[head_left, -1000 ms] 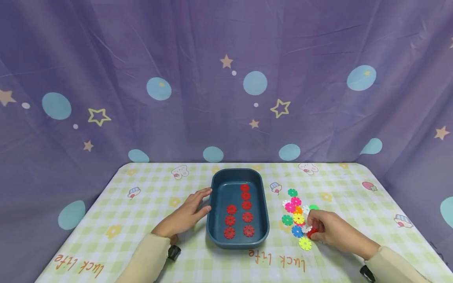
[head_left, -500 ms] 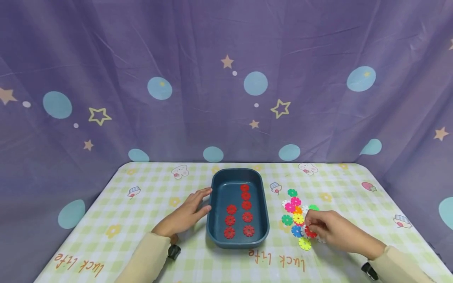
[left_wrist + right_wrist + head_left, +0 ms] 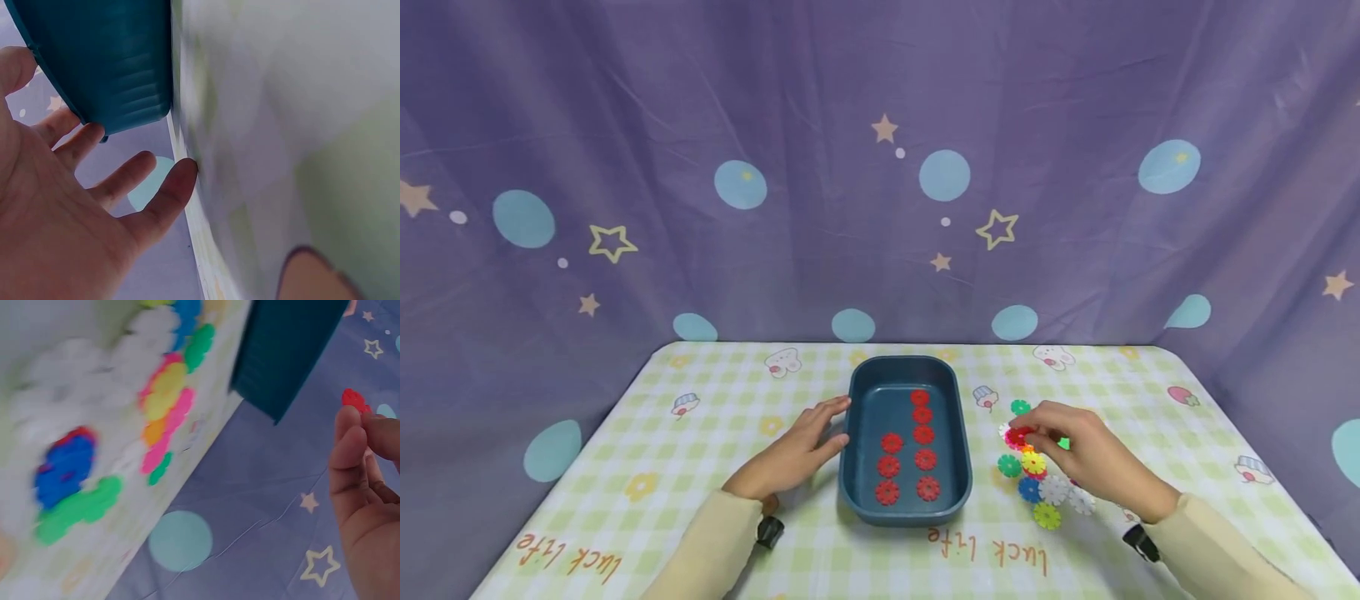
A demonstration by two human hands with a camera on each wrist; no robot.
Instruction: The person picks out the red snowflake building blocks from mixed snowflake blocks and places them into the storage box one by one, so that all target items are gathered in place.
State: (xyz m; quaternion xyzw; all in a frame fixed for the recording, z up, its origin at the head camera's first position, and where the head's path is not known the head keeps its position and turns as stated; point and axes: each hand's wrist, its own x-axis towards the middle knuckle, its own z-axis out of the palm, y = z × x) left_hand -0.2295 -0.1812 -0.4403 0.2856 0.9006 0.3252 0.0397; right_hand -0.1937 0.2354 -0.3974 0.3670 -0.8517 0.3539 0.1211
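My right hand [image 3: 1088,450] pinches a red toothed plastic disc [image 3: 353,398] between thumb and fingertips, raised over a loose heap of similar discs. In the head view the held disc overlaps pink and white ones. Below the hand lie a yellow disc [image 3: 1033,462], a blue disc [image 3: 1030,489] and a white disc [image 3: 1054,490]; part of the heap is hidden by the hand. A dark teal tray [image 3: 867,412] stands left of the heap, with several red discs [image 3: 925,459] in two columns inside. My left hand [image 3: 790,458] has its fingers extended, fingertips touching the tray's left rim.
The checked tablecloth [image 3: 722,454] covers the table, printed with cupcakes, flowers and lettering. A purple curtain [image 3: 820,233] with stars and balloon shapes hangs behind the table's far edge. A green disc [image 3: 1009,465] lies on the heap's left side, nearest the tray.
My right hand has picked the red disc out of the heap's near right side and carried it up and left, uncovering white discs. The left hand and tray have stayed put.
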